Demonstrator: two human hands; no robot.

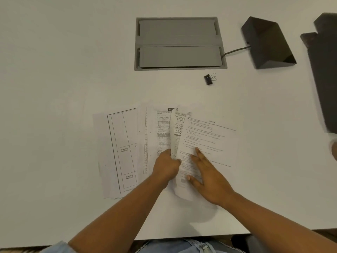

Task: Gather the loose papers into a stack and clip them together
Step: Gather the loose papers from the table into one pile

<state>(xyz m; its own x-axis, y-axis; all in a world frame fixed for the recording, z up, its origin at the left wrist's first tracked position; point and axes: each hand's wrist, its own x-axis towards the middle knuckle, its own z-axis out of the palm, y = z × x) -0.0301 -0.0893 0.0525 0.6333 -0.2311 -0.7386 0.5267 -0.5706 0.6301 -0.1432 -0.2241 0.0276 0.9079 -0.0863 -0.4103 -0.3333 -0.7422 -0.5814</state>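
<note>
Several printed sheets lie fanned out on the white table (54,70). A timetable sheet (122,150) is at the left, a form sheet (155,128) in the middle, a text sheet (209,141) at the right. My left hand (166,166) grips the lifted, curled edge of a handwritten sheet (177,125) between them. My right hand (206,177) rests flat on the text sheet, fingers spread. A black binder clip (209,79) lies apart, beyond the papers to the right.
A grey cable hatch (179,43) is set into the table behind the papers. A black angled box (268,43) with a cable sits to its right. A dark object (324,70) lies at the right edge. The table's near edge runs just below my forearms.
</note>
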